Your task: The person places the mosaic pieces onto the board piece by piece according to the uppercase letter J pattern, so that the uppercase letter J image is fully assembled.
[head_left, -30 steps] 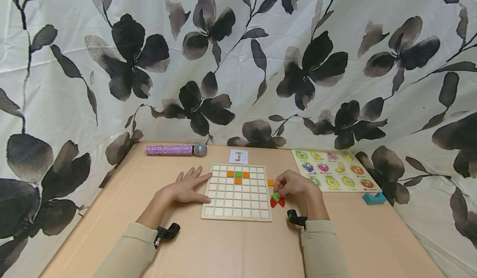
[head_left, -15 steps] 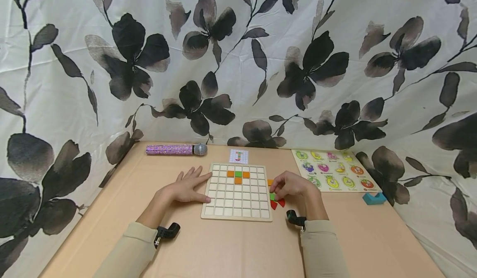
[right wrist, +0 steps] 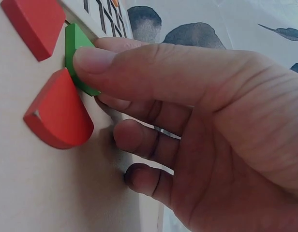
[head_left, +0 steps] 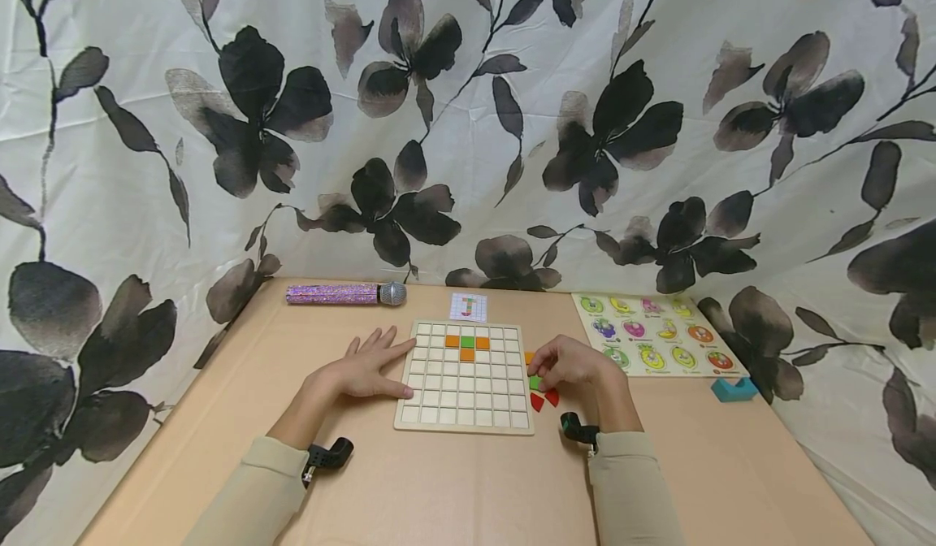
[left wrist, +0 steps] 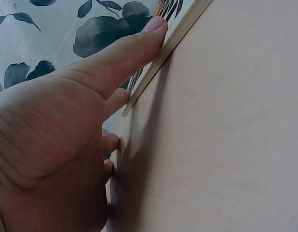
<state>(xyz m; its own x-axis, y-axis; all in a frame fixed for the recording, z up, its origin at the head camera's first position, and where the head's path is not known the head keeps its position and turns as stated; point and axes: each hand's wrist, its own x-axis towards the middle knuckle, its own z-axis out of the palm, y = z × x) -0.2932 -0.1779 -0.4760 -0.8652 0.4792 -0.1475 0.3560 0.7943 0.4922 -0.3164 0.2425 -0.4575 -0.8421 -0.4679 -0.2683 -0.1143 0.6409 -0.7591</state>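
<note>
My left hand (head_left: 369,371) lies with spread, straight fingers at the left edge of a wooden grid board (head_left: 457,430); its thumb and index finger touch the rim. Near the top of the grid sit a green square tile (head_left: 467,342) and several orange tiles (head_left: 466,356). Just right of the board, my right hand (head_left: 578,365) pinches a green block (right wrist: 71,41), thumb on its near face and index finger behind it. Two red blocks with a curved side, one nearer (right wrist: 62,116) and one farther (right wrist: 37,24), lie close by. An orange block (head_left: 530,357) is partly hidden behind the right hand.
A small pattern card (head_left: 468,307) lies behind the board. At the back left is a glittery purple microphone (head_left: 336,295). A fruit picture sheet (head_left: 636,367) and a teal block (head_left: 734,390) lie to the right. A floral cloth (head_left: 504,205) hangs behind the table.
My right hand has shifted slightly left, and the green block has turned and moved closer to the board's right edge. The left hand stays in place.
</note>
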